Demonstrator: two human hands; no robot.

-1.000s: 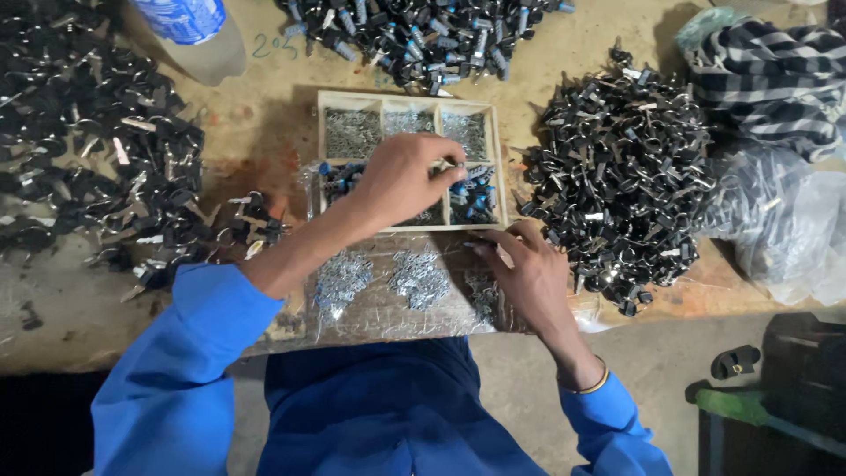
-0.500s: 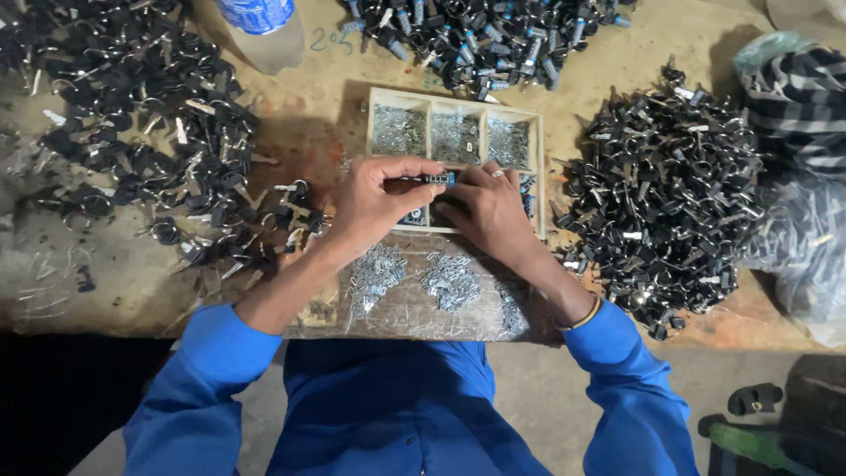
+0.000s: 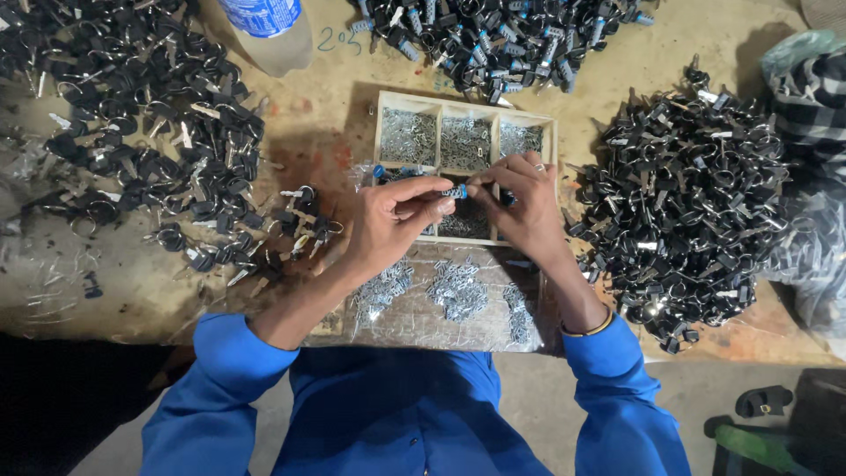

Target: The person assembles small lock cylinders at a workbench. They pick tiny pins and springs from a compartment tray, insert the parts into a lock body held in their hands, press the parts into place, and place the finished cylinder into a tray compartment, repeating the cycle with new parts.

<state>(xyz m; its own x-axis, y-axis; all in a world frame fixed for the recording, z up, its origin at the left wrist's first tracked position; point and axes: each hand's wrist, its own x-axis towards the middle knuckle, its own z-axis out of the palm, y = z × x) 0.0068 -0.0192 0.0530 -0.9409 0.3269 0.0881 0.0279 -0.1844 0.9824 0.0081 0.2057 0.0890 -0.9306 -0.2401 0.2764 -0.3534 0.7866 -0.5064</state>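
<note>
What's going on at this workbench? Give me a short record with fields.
left hand: pinches a small blue-tipped part
right hand: grips the same part's other end
wooden tray: under the hands, compartments of small metal pieces
plastic sheet: near edge, heaps of silvery bits
right pile: dark keys on rings
left pile: more dark keys
far pile: black and blue parts

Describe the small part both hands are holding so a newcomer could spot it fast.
Start at the wooden tray in the middle of the table, split into compartments of small silver bits. Just in front of it the left hand and right hand meet, fingertips pinching a short part between them. It is blue at one end and lifted off the tray, unlike the loose piles around.
</note>
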